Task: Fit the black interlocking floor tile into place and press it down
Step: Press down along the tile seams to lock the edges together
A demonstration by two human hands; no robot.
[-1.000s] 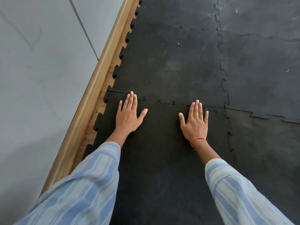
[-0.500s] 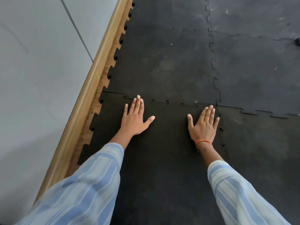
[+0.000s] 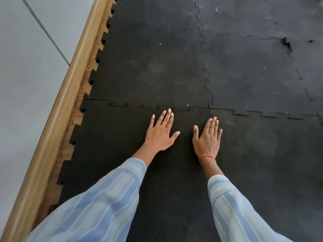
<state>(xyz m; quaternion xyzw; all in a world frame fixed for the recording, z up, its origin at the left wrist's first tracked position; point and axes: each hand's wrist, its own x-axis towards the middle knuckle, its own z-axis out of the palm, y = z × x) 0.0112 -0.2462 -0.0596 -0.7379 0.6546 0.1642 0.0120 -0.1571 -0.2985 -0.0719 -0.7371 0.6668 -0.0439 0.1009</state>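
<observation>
The black interlocking floor tile [image 3: 113, 137] lies flat under me, its far toothed edge meshed with the tile ahead [image 3: 153, 67] along a jigsaw seam [image 3: 150, 107]. My left hand [image 3: 160, 132] rests palm down on the tile, fingers spread, fingertips just short of that seam. My right hand [image 3: 208, 137], with an orange thread at the wrist, lies flat beside it near the tile's far right corner. Neither hand holds anything. Striped blue sleeves cover both forearms.
A wooden skirting strip [image 3: 57, 119] runs diagonally along the left, with a grey wall [image 3: 26, 75] beyond it. The tile's left teeth [image 3: 75, 133] stop short of the skirting. More black tiles [image 3: 262, 67] cover the floor ahead and right; one has a raised tear [image 3: 286, 43].
Both hands have slid right along the seam and come closer together. The view has shifted, showing more floor on the right.
</observation>
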